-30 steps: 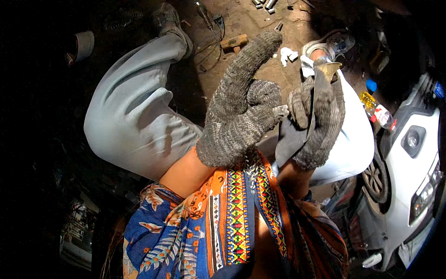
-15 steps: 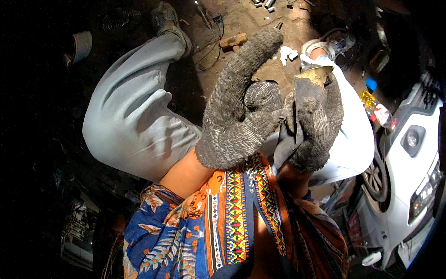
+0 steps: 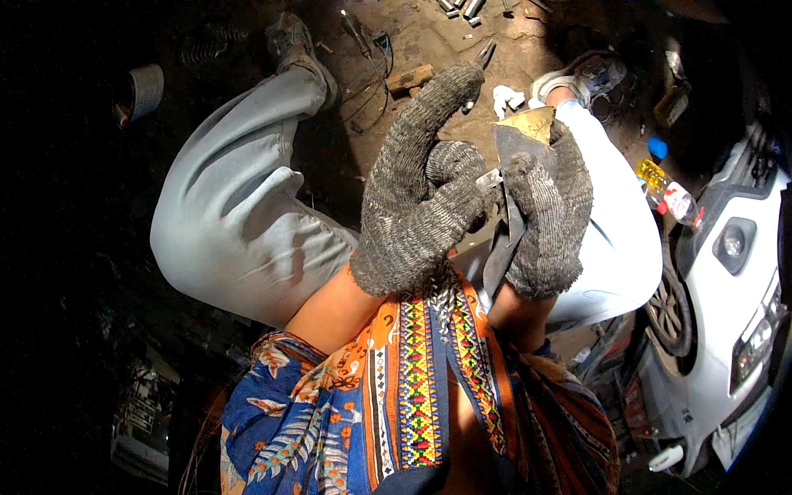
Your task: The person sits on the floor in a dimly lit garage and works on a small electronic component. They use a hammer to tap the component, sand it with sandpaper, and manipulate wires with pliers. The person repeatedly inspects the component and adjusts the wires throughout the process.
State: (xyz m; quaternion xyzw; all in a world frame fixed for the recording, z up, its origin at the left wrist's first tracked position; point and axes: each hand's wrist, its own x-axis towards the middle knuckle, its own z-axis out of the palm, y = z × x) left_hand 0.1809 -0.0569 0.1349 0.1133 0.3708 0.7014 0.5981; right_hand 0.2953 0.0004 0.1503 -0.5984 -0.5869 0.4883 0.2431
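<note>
In the middle of the view, both of my hands wear grey knitted gloves. My left hand [image 3: 412, 194] pinches a small flat metal piece [image 3: 490, 179] between thumb and curled fingers, with its index finger stretched out. Only the bright end of that piece shows. Beside it, my right hand [image 3: 551, 219] is wrapped round a folded sheet of sandpaper [image 3: 530, 125], dark grey on one face and tan on the other. A lower flap of the sheet hangs under the right palm. The metal piece's tip meets the edge of the sandpaper; whether they touch I cannot tell.
On the ground beyond my hands lie pliers [image 3: 486, 54], a wooden block [image 3: 409, 78], crumpled white paper [image 3: 506, 100] and a tool with a cable [image 3: 356, 31]. To the right are a bottle of yellow liquid [image 3: 652, 173] and a white car [image 3: 726, 285].
My right hand and the sandpaper have shifted left and turned, so more of the tan face shows. My left hand has drawn slightly left, its index finger lower.
</note>
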